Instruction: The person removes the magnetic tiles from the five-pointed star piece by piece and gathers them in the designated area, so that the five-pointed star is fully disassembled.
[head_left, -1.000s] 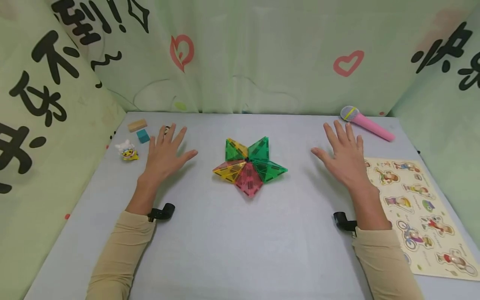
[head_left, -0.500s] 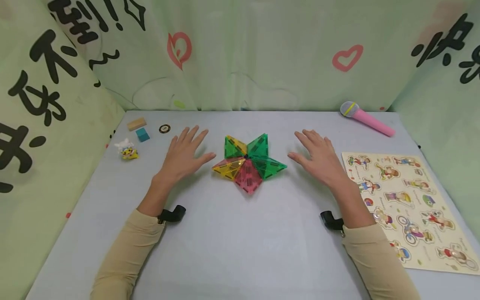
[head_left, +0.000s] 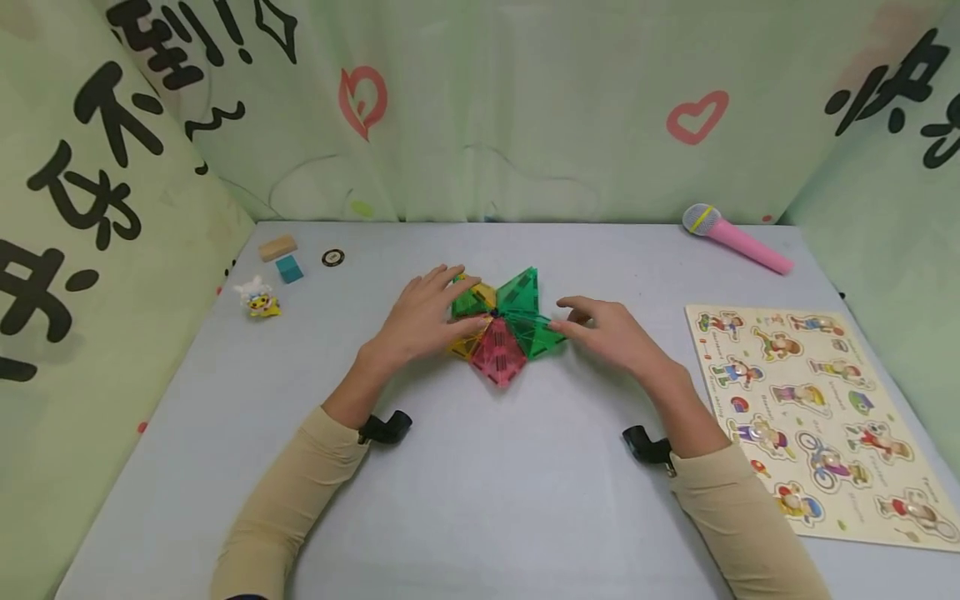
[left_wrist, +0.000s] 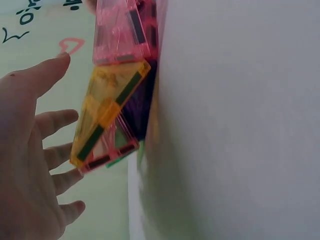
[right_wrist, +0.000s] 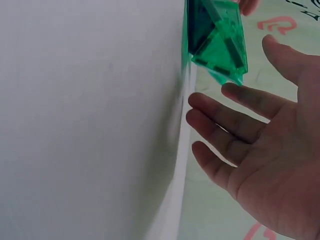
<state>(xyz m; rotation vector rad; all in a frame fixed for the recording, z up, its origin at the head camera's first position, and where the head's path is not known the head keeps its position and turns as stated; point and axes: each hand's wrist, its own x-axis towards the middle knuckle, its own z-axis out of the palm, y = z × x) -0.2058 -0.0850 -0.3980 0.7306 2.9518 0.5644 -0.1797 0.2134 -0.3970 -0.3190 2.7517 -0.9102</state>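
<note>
Both hands are closing in from the sides: a second ago they were lying flat and well apart on the table, and now they are meeting the star of tiles [head_left: 504,329] in the middle. The left hand [head_left: 422,321] is reaching over the star's left side, its fingers [head_left: 450,275] straight and slightly spread, lying across the yellow and green tiles there. The left wrist view is showing those fingers loose and parted beside a yellow tile [left_wrist: 107,110] and a pink tile [left_wrist: 120,32], not curling round either. The right hand [head_left: 611,333] is coming in from the right, its fingers relaxed and a little bent, thumb and forefinger tips at the point of the green tile [head_left: 542,333]; whether they are pinching it or only touching cannot be told. In the right wrist view the green tile's tip [right_wrist: 220,47] is sitting just above the spread fingers [right_wrist: 230,125].

The star is lying flat at the centre of the grey table [head_left: 480,500], between the two hands, each hand nearest its own side's arms. Off to the right a picture puzzle board [head_left: 817,417] and a pink toy microphone [head_left: 738,239] are lying; at the far left are a wooden block [head_left: 277,247], a teal cube [head_left: 288,268] and a small toy figure [head_left: 257,298].
</note>
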